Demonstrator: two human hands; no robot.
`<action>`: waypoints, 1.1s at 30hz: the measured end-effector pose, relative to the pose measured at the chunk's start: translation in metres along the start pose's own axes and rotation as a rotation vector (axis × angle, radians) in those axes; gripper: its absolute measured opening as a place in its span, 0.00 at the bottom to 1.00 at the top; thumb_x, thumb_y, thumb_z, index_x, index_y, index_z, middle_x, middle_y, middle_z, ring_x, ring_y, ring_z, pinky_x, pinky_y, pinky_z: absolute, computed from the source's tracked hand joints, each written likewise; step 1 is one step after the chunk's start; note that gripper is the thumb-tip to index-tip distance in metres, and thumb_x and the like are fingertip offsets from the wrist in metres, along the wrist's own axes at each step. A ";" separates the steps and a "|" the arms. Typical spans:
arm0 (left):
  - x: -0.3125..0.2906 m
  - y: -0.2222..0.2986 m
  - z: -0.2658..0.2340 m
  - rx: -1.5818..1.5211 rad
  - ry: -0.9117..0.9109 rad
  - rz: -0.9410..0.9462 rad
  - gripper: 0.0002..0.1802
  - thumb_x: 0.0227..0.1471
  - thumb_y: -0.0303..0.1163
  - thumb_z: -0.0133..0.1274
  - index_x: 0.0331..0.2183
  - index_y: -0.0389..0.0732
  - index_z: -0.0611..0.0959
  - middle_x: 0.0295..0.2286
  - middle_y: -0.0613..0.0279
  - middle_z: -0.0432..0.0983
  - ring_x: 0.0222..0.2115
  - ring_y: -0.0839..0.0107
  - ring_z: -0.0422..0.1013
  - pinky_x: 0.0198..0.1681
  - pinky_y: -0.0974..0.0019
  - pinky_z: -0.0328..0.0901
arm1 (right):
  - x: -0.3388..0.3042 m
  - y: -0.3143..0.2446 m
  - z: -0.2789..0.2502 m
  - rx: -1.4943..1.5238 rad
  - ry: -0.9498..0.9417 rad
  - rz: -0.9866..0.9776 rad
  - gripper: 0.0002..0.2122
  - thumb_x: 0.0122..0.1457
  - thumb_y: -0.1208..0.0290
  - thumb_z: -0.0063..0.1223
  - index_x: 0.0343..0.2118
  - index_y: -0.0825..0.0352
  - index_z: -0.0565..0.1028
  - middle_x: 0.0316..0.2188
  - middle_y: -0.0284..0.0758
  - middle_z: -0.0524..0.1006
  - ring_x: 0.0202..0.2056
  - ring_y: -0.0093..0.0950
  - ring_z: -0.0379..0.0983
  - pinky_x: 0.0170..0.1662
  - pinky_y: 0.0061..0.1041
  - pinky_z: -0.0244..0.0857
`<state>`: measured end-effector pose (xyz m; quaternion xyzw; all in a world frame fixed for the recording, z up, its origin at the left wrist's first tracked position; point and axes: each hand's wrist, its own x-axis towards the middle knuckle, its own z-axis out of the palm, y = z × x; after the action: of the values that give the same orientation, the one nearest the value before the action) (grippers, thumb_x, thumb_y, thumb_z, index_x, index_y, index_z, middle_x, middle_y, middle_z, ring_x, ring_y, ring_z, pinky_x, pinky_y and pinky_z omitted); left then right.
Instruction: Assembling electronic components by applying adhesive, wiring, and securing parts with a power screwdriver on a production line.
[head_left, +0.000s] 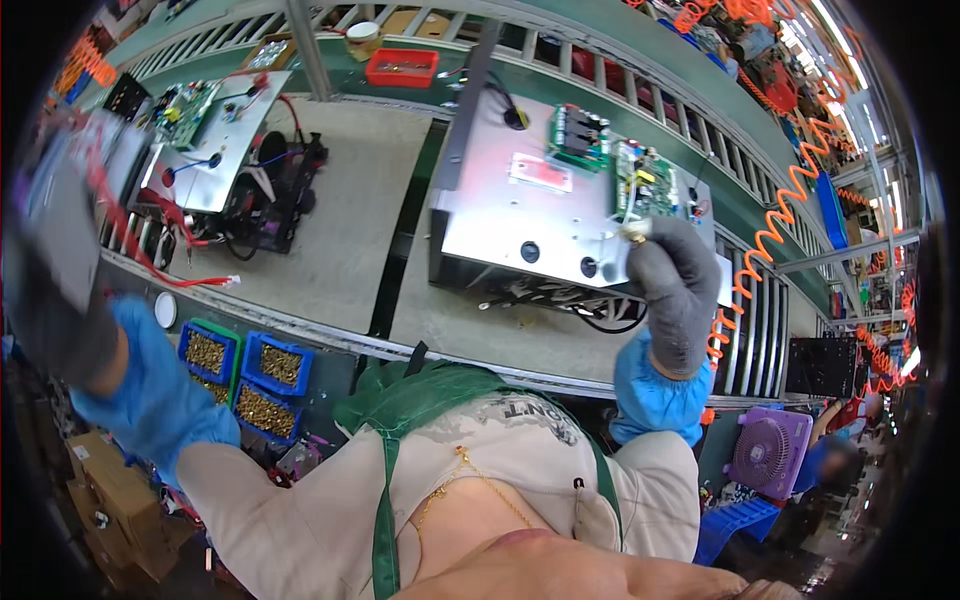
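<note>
My right hand [675, 295], in a grey glove with a blue cuff, pinches a small white and brass-coloured piece [637, 233]. Its fingertips are over a silver metal chassis [490, 225], at the near edge of a green circuit board [645, 180]. A second board [578, 140] with dark blocks is mounted beside it. At the far left, my left hand [50, 320] is gloved alike and smeared by motion. A flat grey panel [70, 235], equally blurred, is in its grip; the fingers show poorly. Dark cables [570, 295] hang below the chassis front.
Left stands another metal unit [215, 150] with boards and red wires [195, 280]. Blue bins [275, 365] of brass-coloured screws sit at the near left. Behind are a red tray [402, 68] and a roller conveyor [690, 115]. Orange coiled hoses [775, 220] and a purple fan [768, 450] are right.
</note>
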<state>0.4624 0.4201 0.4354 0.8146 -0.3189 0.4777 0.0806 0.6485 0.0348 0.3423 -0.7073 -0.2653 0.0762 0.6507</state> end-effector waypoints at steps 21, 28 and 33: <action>0.117 -0.109 0.384 -1.149 -0.223 -1.043 0.10 0.50 0.33 0.56 0.35 0.39 0.80 0.27 0.63 0.79 0.27 0.75 0.74 0.31 0.68 0.71 | 0.023 0.069 -0.095 -0.330 0.152 0.061 0.06 0.52 0.72 0.52 0.29 0.69 0.75 0.19 0.34 0.74 0.22 0.20 0.69 0.26 0.22 0.63; 0.094 -0.087 0.380 -1.123 -0.388 -1.192 0.07 0.51 0.32 0.55 0.34 0.42 0.81 0.25 0.67 0.77 0.24 0.79 0.72 0.28 0.73 0.69 | 0.096 0.032 -0.090 -0.217 -0.067 0.144 0.16 0.52 0.67 0.50 0.40 0.71 0.76 0.22 0.27 0.70 0.25 0.16 0.64 0.29 0.17 0.58; 0.086 -0.089 0.379 -1.108 -0.426 -1.114 0.07 0.51 0.30 0.53 0.33 0.42 0.81 0.25 0.67 0.77 0.24 0.79 0.72 0.30 0.73 0.69 | 0.187 0.034 -0.082 -0.014 -0.097 0.033 0.11 0.54 0.72 0.51 0.39 0.70 0.76 0.24 0.29 0.73 0.25 0.17 0.67 0.28 0.16 0.62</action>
<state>0.8203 0.2866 0.3210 0.7688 -0.0655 -0.0248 0.6356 0.8533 0.0510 0.3657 -0.7118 -0.2853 0.1195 0.6306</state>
